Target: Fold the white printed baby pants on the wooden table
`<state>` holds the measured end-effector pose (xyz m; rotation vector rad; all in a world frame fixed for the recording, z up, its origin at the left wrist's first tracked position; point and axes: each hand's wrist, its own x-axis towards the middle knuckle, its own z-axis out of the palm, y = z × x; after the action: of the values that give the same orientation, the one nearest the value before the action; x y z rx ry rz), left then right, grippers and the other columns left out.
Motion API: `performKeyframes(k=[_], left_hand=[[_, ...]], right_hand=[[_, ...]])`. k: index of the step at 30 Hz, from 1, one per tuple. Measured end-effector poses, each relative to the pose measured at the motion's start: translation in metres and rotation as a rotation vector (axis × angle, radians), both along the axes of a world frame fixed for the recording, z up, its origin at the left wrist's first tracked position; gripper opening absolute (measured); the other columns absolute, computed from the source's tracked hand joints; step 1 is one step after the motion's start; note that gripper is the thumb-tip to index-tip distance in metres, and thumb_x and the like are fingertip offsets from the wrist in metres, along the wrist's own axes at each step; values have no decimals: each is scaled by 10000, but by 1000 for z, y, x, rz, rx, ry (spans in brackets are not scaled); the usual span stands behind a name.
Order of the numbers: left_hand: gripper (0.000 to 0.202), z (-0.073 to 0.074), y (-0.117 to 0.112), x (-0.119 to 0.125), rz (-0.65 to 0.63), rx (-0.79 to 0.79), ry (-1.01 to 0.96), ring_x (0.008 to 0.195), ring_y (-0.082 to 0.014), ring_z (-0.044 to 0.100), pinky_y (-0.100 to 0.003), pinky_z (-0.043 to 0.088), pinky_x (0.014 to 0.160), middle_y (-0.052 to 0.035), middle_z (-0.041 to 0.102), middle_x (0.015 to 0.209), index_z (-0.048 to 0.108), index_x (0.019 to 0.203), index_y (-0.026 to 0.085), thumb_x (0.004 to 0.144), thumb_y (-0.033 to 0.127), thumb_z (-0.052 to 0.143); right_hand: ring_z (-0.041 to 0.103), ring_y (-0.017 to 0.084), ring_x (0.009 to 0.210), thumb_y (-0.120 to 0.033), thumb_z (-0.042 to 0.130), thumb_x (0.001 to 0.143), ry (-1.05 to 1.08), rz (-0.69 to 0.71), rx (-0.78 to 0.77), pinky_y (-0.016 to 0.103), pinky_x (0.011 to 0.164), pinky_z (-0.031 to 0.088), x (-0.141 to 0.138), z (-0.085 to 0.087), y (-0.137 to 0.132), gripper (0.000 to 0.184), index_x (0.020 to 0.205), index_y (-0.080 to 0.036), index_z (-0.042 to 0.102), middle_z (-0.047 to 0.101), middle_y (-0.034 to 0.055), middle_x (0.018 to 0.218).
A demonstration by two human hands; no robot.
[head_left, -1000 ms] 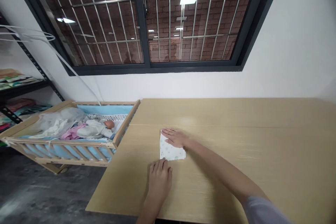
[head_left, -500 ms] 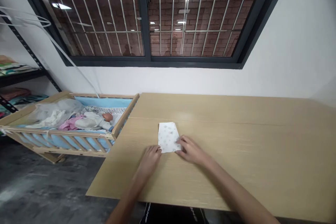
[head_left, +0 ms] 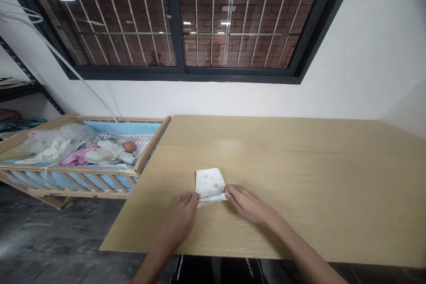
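Observation:
A small white cloth with a faint print (head_left: 209, 182) lies folded on the wooden table (head_left: 299, 195). Its near edge is lifted and turned up in a narrow strip. My left hand (head_left: 183, 213) pinches the left end of that strip, fingers closed. At the right end, my right hand (head_left: 248, 204) grips the strip between thumb and fingers. The fingertips of both hands partly hide the cloth's near corners.
Left of the table stands a wooden crib (head_left: 146, 159) with blue lining, holding a doll (head_left: 113, 151), pink cloth and white netting. A shelf (head_left: 20, 93) is at the far left. A barred window (head_left: 179, 69) is in the wall behind.
Both hands have taken hold of the cloth's near edge and folded it up. Before, the cloth lay flat with the hands at its near corners. The view has shifted slightly.

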<state>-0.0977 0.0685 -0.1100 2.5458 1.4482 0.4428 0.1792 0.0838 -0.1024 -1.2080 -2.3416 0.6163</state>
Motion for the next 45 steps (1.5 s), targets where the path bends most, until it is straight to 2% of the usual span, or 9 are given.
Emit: performKeyframes(k=[3, 8, 16, 21, 24, 27, 31, 37, 45], left_hand=[[245, 14, 10, 4, 53, 5, 7, 985, -243, 602, -379, 471, 870, -81, 667, 1061, 578, 1086, 180, 1040, 148, 339], [271, 27, 57, 25, 265, 65, 176, 1068, -257, 603, -388, 459, 935, -120, 648, 1169, 597, 1130, 157, 1007, 95, 363], [301, -5, 109, 48, 414, 17, 217, 958, -230, 689, -310, 501, 792, -126, 702, 1035, 618, 1088, 142, 940, 17, 388], [293, -14, 110, 49, 443, 37, 187, 1013, -258, 682, -345, 516, 854, -163, 692, 1077, 631, 1095, 112, 946, 50, 385], [361, -12, 97, 54, 454, 107, 147, 1194, -292, 615, -402, 486, 989, -208, 649, 1245, 586, 1241, 72, 1010, 148, 319], [514, -20, 77, 63, 362, 201, 80, 1424, -309, 436, -438, 407, 1132, -227, 489, 1505, 434, 1446, 42, 1056, 348, 297], [679, -47, 55, 70, 200, 222, 14, 1490, -336, 349, -505, 391, 1168, -228, 387, 1588, 339, 1520, 6, 1052, 493, 268], [658, -71, 50, 42, 99, 213, 44, 1495, -327, 349, -541, 393, 1172, -233, 349, 1603, 346, 1524, 40, 1042, 489, 342], [338, -46, 70, 1, -177, 192, 90, 1329, -220, 566, -399, 485, 1115, -136, 623, 1398, 586, 1265, 157, 991, 157, 387]], right_hand=[[627, 232, 752, -403, 324, 1121, 38, -86, -150, 325, 678, 456, -1, 0, 11, 277, 1016, -252, 530, 662, 27, 868], [643, 224, 788, -402, 299, 1111, 225, -191, -84, 304, 686, 438, -19, -20, 63, 295, 1001, -240, 520, 683, 38, 914], [703, 257, 894, -297, 390, 1103, -51, -509, -90, 297, 698, 439, -35, -51, 107, 228, 1084, -199, 595, 746, 105, 989], [690, 336, 971, -316, 388, 1107, -133, -590, -86, 399, 815, 486, -42, -47, 103, 276, 1148, -162, 614, 721, 190, 1045], [589, 351, 1198, -230, 376, 1089, -152, -513, 133, 476, 1021, 433, -48, -43, 92, 280, 1211, -143, 612, 641, 228, 1252], [431, 320, 1392, -180, 385, 1051, -139, -205, 380, 484, 1153, 356, -54, -47, 78, 391, 1409, -118, 528, 520, 206, 1466], [260, 285, 1509, -190, 473, 975, -183, 88, 387, 476, 1231, 273, -52, -59, 67, 652, 1595, -84, 298, 357, 172, 1613], [179, 259, 1539, -344, 337, 1107, -172, 9, 306, 510, 1257, 217, -19, -77, 62, 586, 1636, -135, 194, 258, 137, 1657], [166, 308, 1539, -492, 402, 1091, -69, -23, 198, 523, 1238, 244, -7, -70, 49, 677, 1641, -167, 180, 193, 154, 1675]])
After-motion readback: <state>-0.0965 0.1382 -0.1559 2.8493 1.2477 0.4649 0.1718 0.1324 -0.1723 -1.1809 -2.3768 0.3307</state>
